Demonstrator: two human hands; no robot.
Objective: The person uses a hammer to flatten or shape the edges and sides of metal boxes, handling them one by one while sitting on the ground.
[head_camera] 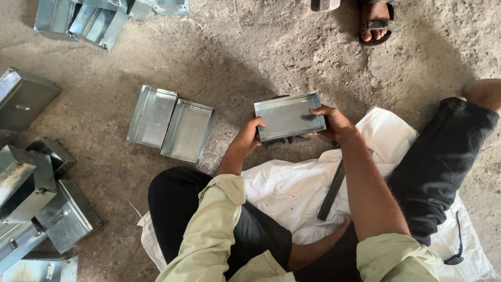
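Both hands grip one shallow metal tray [288,115], held open side up just above the dirt floor [235,62]: the left hand [248,138] curls around its near left corner, thumb on the rim, and the right hand [334,122] closes over its right edge, fingers on the inner face. Directly beneath the tray a dark metal piece [284,141] peeks out. Toward the body from the right hand, a flat dark bar [332,190] lies on a white sack [292,188]. Left of the left hand, two matching trays [169,124] lie side by side. Farther left, closed metal boxes [36,193] are heaped; beyond the hands, another person's sandalled foot [376,23] stands.
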